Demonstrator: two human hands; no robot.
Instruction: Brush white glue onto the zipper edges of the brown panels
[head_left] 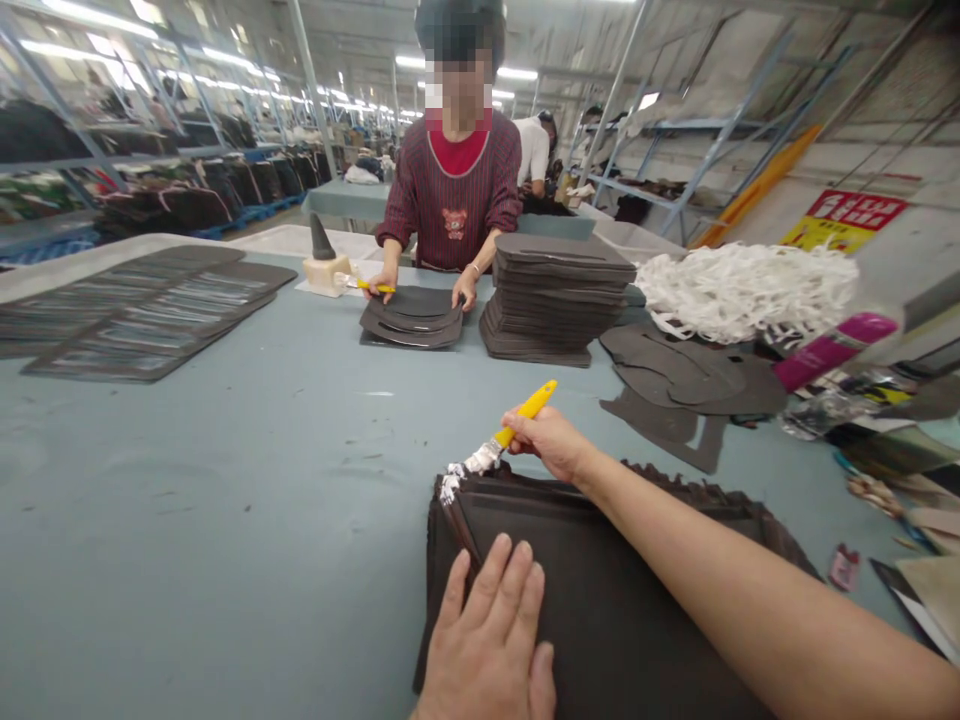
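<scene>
The black stack (622, 590) serves as the landmark. It lies flat on the worktop (225, 520), directly in front of the person, with uneven layers showing along its far edge.

Right hand (551, 440): closed around the yellow handle of a brush (529, 412), above the far edge of the black stack. The handle slants up and away from the corner; this grip probably gives control of the bristles while the fingers stay clear of the wet area. The white-coated bristles meet white paste (451, 485) at the stack's far left corner.

Left hand (491, 640): palm down, fingers extended and slightly spread, gripping nothing. It presses on the near left part of the black stack, apparently to steady the top layer against the pull of the brush.

Beyond the black stack, a co-worker (454, 190) holds a second brush (377, 288) and steadies dark panels (412, 318). A pale container (326, 275) stands beside that brush, presumably for easy reach. A tall pile (559, 300) stands beyond the black stack, its panels roughly aligned, likely to save space. Loose dark pieces (675, 375) lie beyond and to the right of the black stack.
</scene>
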